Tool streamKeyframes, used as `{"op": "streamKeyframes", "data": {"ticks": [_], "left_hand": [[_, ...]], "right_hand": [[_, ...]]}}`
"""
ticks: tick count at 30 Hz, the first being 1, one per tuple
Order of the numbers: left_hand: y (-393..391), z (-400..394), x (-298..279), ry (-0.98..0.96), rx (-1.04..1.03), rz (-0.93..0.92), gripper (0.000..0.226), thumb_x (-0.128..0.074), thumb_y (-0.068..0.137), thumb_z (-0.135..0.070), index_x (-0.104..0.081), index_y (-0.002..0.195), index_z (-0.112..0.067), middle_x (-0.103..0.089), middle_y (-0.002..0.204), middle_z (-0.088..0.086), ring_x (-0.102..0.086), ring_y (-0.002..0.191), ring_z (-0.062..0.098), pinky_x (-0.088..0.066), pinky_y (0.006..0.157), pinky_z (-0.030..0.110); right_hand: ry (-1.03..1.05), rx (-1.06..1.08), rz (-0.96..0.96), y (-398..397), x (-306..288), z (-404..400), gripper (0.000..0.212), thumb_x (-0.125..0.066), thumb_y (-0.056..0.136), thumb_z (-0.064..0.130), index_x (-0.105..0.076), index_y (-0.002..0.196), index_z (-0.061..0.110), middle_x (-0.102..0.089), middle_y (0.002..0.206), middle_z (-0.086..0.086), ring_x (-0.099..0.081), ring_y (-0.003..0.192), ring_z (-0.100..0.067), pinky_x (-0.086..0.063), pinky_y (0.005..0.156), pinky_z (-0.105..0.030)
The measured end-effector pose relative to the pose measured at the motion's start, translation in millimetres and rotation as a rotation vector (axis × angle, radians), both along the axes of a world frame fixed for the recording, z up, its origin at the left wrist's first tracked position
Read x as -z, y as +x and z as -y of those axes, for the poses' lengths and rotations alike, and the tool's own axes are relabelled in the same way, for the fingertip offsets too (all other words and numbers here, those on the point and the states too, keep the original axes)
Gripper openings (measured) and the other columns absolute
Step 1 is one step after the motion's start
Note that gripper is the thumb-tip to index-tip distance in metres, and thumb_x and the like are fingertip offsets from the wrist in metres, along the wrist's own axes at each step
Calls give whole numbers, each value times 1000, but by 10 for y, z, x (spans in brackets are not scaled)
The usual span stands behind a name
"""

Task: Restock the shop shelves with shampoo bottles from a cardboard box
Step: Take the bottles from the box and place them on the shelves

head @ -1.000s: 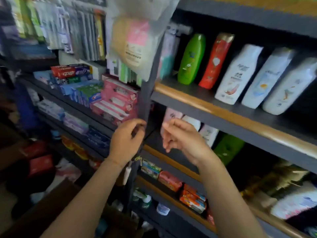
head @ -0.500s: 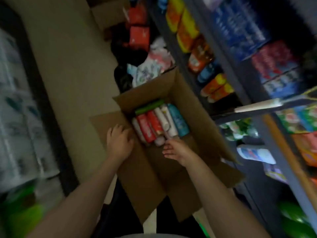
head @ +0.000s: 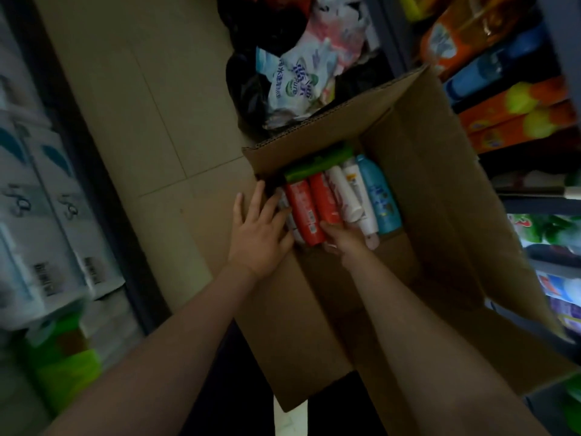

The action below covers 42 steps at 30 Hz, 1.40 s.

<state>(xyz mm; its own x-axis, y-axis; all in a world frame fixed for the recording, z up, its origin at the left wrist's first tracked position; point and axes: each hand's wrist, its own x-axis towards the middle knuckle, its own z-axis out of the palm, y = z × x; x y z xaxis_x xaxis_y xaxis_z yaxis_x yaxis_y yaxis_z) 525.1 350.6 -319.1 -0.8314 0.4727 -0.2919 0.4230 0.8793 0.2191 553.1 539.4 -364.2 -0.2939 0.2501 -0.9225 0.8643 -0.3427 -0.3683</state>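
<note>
An open cardboard box [head: 434, 196] stands on the floor below me. Several shampoo bottles lie side by side at its far end: a green one [head: 317, 162] across the top, two red ones [head: 303, 209], white ones [head: 344, 196] and a blue one [head: 380, 201]. My left hand [head: 257, 229] rests on the box's left wall with its fingers spread and straight, the fingertips reaching the leftmost bottles. My right hand [head: 344, 239] is inside the box at the near end of the second red bottle [head: 325, 199], thumb on top and fingers tucked beneath it.
Shelves [head: 518, 99] with orange and blue packs run along the right, close to the box. Crumpled plastic bags [head: 295, 77] lie just beyond the box. White tissue packs [head: 41, 215] line the left side. Tiled floor [head: 151, 105] shows between them.
A second ago both hands were up at the shelf post. The view has swung down to the box, and my right hand has moved forward onto the end of a red bottle.
</note>
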Motion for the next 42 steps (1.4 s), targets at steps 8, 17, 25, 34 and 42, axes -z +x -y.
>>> {"op": "streamKeyframes", "data": {"ticks": [8,17,25,34,42], "left_hand": [[-40,-40,-81,-50,-36,54,70,-32,92,-57,-38,151,-21,-35,158,4,-5,153,29,7,120,53],[-266,-734,-1005,428,-32,309,64,-68,86,-48,-46,144,-31,-48,148,-3,-34,142,19,-9,119,40],[-69,-1650,-2877,1182,-311,810,31,-73,81,-44,-64,101,-22,-68,76,6,-64,63,19,-53,58,33],[853,-2828,-5360,1594,73,910,40,-66,78,-41,-65,111,-19,-70,95,3,-68,81,10,-57,75,28],[1616,-3930,-6732,1546,552,753,59,-38,86,-69,-75,97,-25,-75,105,-1,-68,102,15,-51,93,35]], "right_hand": [[211,-102,-111,-64,-500,56,34,-67,88,44,-66,115,24,-71,105,-2,-66,88,-14,-54,65,-20],[254,-228,-329,112,-1823,-572,11,-73,85,33,-69,88,23,-68,75,10,-62,68,-4,-43,54,-15],[331,-36,-857,292,-3497,-1086,45,-62,85,55,-65,90,11,-57,67,-10,-51,53,-17,-41,49,-27],[741,-79,-1169,1582,-5633,-1848,32,-79,80,18,-62,107,11,-72,94,3,-64,77,-7,-53,69,-23],[1252,129,-1325,2720,-6945,-2683,37,-76,81,15,-61,110,33,-72,97,4,-68,87,-19,-56,82,-41]]}}
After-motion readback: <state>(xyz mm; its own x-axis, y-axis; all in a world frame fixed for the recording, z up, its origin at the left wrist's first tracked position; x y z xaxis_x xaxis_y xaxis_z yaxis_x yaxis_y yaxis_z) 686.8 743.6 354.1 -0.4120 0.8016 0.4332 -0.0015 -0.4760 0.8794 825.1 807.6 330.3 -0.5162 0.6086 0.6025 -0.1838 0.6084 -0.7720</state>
